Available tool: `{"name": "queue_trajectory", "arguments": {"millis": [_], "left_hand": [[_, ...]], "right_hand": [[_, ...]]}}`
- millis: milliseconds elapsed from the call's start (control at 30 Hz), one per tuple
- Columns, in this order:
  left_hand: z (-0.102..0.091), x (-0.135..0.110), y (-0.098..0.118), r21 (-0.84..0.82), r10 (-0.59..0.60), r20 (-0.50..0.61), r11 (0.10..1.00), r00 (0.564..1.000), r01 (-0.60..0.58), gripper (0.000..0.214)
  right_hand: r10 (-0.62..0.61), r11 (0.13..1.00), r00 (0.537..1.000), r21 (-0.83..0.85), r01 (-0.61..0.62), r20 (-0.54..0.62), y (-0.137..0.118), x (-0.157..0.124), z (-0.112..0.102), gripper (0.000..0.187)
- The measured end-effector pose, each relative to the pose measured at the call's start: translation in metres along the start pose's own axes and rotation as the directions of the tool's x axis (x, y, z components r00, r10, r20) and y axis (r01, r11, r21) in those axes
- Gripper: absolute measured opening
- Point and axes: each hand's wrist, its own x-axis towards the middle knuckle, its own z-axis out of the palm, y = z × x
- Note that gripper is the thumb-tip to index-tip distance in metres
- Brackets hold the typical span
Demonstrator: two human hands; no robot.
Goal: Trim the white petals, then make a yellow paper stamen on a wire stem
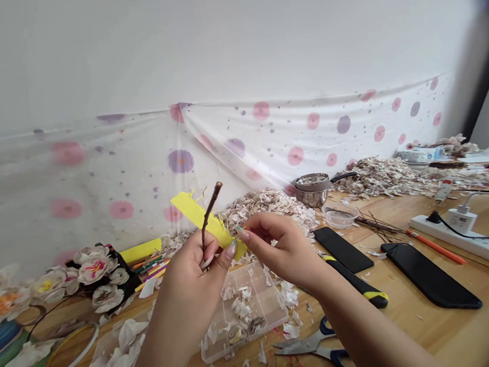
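My left hand (194,263) is closed round a dark brown twig (210,208), which tilts up and to the right. A yellow fringed paper strip (190,208) stretches behind the twig, its near end between my two hands. My right hand (276,244) is closed in a pinch, thumb and forefinger together at the strip's fringed edge. Just what lies between those fingertips is partly hidden. Below both hands is a clear compartment box (265,288) with pale flakes in it. Blue-handled scissors (305,345) lie open beneath my right forearm.
Pale petal heaps (268,207) lie at the back, beside metal bowls (312,188). To the right are a utility knife (358,282), a black phone (430,275) and a power strip (470,239). Petal flowers (94,267) and tape rolls (8,356) stand left.
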Motion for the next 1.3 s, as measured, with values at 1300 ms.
{"name": "queue_trajectory", "arguments": {"millis": [1300], "left_hand": [[0.0,0.001,-0.001,-0.006,0.072,0.04,0.997,0.997,-0.072,0.035]], "right_hand": [[0.072,0.941,0.997,0.334,-0.056,-0.036,0.013,-0.001,0.017,0.041]]}}
